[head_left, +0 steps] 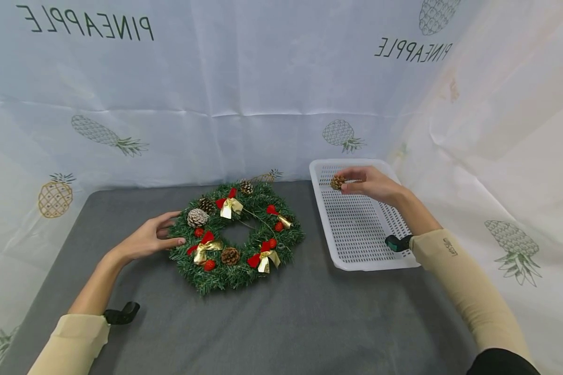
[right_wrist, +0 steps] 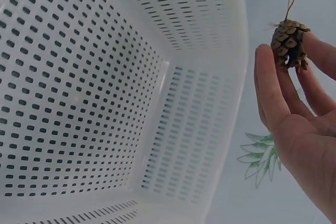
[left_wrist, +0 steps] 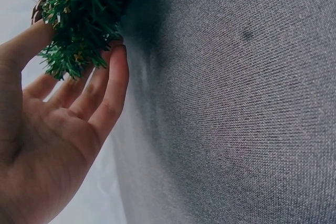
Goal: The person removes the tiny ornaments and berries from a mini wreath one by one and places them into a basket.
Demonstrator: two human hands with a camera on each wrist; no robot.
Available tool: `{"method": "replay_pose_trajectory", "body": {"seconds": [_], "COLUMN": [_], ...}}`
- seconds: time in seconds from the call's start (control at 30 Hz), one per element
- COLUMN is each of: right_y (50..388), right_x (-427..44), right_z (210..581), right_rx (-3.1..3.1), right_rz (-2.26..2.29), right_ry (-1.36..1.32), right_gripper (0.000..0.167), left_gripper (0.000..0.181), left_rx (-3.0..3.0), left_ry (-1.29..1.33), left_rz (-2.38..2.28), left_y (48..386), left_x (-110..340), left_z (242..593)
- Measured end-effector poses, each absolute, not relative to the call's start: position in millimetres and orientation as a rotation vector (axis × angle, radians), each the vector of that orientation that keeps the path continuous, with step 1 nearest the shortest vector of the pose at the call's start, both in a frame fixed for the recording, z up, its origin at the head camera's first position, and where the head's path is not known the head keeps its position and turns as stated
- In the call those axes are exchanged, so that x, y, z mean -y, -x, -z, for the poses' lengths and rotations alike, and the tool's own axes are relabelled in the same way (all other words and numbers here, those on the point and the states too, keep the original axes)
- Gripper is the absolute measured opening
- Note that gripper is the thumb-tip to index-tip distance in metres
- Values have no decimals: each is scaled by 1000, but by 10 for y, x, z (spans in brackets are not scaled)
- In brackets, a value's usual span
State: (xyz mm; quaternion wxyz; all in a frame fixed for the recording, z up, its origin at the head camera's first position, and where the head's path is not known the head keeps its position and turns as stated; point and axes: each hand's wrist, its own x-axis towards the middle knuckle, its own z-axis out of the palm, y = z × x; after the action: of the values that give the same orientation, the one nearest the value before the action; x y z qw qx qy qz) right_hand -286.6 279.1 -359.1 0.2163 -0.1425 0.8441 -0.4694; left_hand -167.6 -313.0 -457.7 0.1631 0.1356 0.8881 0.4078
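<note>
A green wreath point(head_left: 288, 242) with red and gold bows, pine cones and red berries lies on the grey table. My left hand point(head_left: 147, 238) grips its left edge; in the left wrist view the thumb and curled fingers of that hand point(left_wrist: 63, 114) are around the green needles point(left_wrist: 79, 30). Above the white basket, my right hand point(head_left: 368, 183) pinches a small brown pine cone point(head_left: 337, 182). The right wrist view shows this cone point(right_wrist: 289, 43) with a thin loop on top, between the thumb and fingers of the right hand point(right_wrist: 299, 103).
The white perforated basket point(head_left: 330, 237) stands on the grey table point(head_left: 281, 323), to the right of the wreath; no items show inside it. A white curtain point(head_left: 262, 78) with pineapple prints hangs behind and at both sides.
</note>
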Motion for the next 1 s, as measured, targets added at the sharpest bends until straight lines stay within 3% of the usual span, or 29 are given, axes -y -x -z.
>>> {"method": "replay_pose_trajectory", "body": {"seconds": [1.0], "right_y": [3001], "right_x": [-2815], "right_z": [3961], "right_rx": [-2180], "right_rz": [1179], "right_ry": [381], "right_gripper": [47], "left_gripper": [89], "left_rx": [-2543], "left_ry": [-387], "left_rz": [-1151], "left_y": [1691], "left_x": [3147], "left_z": [4624]}}
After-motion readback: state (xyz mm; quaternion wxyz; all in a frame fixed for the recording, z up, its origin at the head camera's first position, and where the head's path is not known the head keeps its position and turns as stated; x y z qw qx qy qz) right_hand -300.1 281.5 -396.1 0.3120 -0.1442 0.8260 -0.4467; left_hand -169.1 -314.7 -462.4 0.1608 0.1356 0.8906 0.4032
